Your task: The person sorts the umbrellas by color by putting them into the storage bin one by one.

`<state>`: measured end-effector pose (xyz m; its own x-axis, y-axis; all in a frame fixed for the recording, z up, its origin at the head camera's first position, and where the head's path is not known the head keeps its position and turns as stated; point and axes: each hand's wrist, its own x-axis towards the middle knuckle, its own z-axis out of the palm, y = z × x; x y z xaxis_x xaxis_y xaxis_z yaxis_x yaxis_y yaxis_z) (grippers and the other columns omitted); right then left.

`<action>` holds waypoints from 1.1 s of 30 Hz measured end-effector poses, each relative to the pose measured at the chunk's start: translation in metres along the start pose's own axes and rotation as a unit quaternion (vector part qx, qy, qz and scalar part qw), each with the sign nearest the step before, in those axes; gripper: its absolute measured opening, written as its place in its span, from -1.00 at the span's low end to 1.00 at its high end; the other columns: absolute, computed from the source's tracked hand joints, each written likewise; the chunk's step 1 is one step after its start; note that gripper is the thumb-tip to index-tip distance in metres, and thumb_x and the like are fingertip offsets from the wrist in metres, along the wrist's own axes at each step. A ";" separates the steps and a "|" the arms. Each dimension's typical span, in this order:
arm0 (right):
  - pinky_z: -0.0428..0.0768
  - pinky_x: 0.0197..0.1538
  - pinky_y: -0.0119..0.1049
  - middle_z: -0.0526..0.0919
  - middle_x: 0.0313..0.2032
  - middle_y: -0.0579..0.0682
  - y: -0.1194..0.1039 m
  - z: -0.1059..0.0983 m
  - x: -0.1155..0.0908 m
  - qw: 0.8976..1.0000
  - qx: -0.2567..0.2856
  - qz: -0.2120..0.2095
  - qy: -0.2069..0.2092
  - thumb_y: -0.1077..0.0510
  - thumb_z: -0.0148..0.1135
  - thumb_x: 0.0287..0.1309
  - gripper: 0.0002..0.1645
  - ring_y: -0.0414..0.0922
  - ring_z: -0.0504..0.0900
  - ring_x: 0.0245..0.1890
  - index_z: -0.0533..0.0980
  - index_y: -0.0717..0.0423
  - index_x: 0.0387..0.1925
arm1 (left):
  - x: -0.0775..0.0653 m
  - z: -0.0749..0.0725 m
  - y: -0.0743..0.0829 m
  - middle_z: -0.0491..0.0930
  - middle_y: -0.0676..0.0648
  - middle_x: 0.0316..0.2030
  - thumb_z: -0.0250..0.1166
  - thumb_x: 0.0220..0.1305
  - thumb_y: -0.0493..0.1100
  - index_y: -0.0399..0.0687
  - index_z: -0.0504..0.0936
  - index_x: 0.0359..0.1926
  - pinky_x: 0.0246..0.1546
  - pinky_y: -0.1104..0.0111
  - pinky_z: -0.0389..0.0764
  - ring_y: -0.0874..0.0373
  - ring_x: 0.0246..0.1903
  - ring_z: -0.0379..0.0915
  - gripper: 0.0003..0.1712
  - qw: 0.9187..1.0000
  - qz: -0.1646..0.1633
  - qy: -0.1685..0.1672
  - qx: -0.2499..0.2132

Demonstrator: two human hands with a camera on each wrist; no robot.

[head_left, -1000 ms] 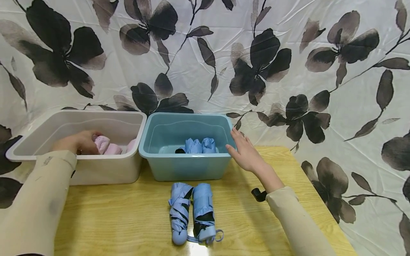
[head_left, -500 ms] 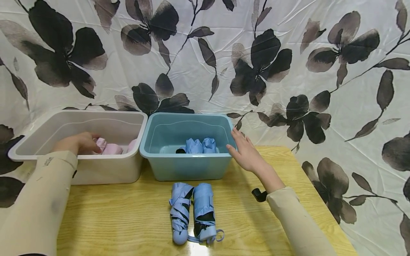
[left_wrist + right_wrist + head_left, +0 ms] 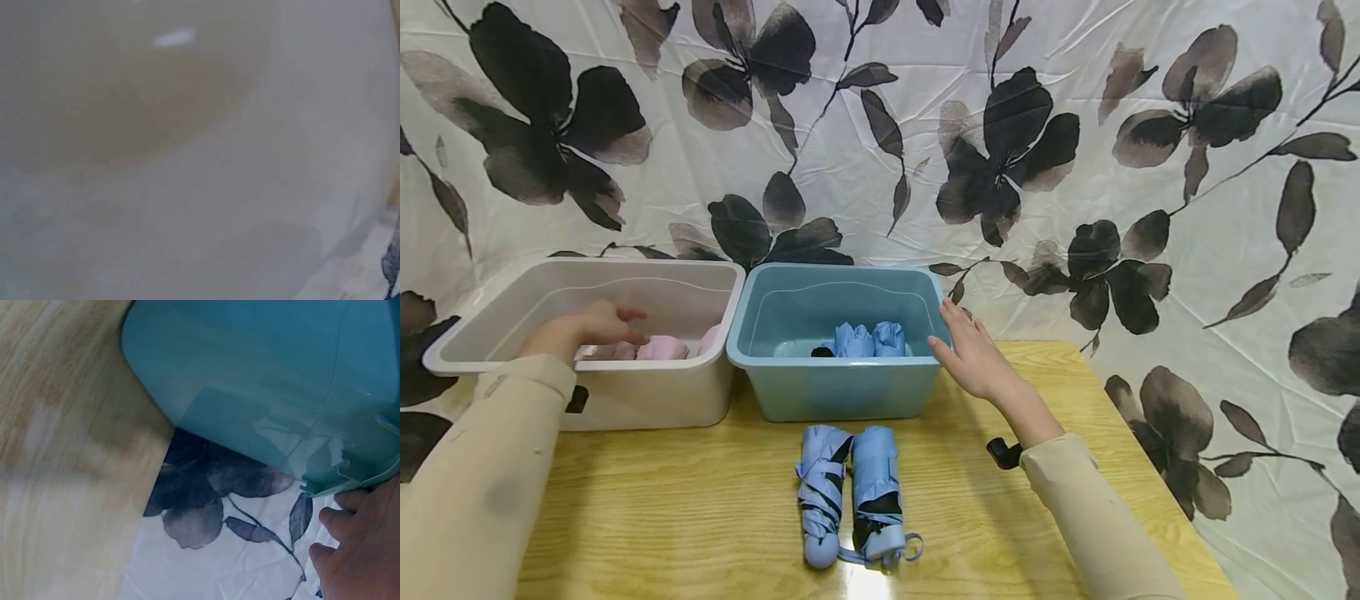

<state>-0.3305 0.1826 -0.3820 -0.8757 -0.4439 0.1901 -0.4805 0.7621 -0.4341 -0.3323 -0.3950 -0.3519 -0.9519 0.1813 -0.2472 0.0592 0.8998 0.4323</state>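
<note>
My left hand (image 3: 587,325) hovers inside the white bin (image 3: 647,400), fingers loosely extended just above several pink rolled bundles (image 3: 662,348). No bundle appears to be gripped, though the near rim hides part of them. In the left wrist view, the pale bin wall (image 3: 250,156) fills nearly everything and the fingers are out of sight. My right hand (image 3: 977,358) touches the right end of the blue bin (image 3: 842,392) with straight fingers. The right wrist view shows those fingers (image 3: 350,519) at the bin's rim. Blue rolled bundles (image 3: 868,340) lie inside that bin.
Two blue folded umbrellas (image 3: 822,500) lie side by side on the wooden table (image 3: 685,508), in front of the blue bin. The two bins stand against each other. Behind them hangs a white curtain with dark flowers (image 3: 880,208).
My left hand has let go of a pink bundle, which now lies low in the white bin, and has risen slightly with its fingers loosened. My right hand stays at the blue bin.
</note>
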 end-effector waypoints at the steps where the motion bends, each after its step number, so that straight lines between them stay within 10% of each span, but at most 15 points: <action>1: -0.24 0.59 0.18 -0.12 0.66 0.10 -0.001 0.000 0.000 1.000 -0.001 0.000 -0.001 -0.21 -0.20 0.63 -0.14 0.08 -0.12 0.64 -0.04 0.24 0.64 | -0.002 0.001 0.002 0.24 -0.69 0.31 0.29 0.41 -0.14 -0.66 0.28 0.34 0.25 -0.39 0.30 -0.68 0.27 0.17 -0.26 1.000 0.006 0.015 0.001; 14: -0.23 0.59 0.20 -0.12 0.66 0.14 0.001 0.003 0.001 1.000 -0.004 -0.003 -0.002 -0.23 -0.21 0.63 -0.12 0.09 -0.13 0.64 -0.05 0.25 0.64 | -0.040 0.011 0.053 0.37 -0.56 0.28 0.13 0.55 -0.08 -0.45 0.34 0.41 0.12 -0.22 0.46 -0.50 0.20 0.40 -0.38 0.982 0.033 0.176 -0.068; 26: -0.22 0.58 0.22 -0.10 0.65 0.18 0.001 0.001 0.000 1.000 -0.005 -0.005 0.009 -0.20 -0.18 0.62 -0.13 0.11 -0.12 0.64 -0.03 0.29 0.63 | -0.084 0.055 0.113 0.54 -0.26 0.11 0.33 0.42 -0.19 -0.21 0.55 0.35 -0.26 0.68 0.37 0.54 -0.23 0.39 -0.47 0.912 0.117 0.365 -0.146; 33: -0.22 0.59 0.20 -0.10 0.65 0.16 0.002 0.003 0.001 1.000 -0.001 -0.007 0.005 -0.17 -0.17 0.62 -0.15 0.12 -0.10 0.64 -0.03 0.28 0.63 | -0.099 0.097 0.145 0.53 -0.05 0.03 0.42 0.28 -0.38 -0.20 0.64 0.26 -0.27 0.65 0.43 0.43 -0.16 0.45 -0.49 0.879 0.191 0.397 -0.185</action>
<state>-0.3318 0.1823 -0.3850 -0.8693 -0.4500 0.2044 -0.4927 0.7565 -0.4301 -0.1999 -0.2438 -0.3482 -0.8029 -0.0238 0.5957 0.4571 0.6169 0.6407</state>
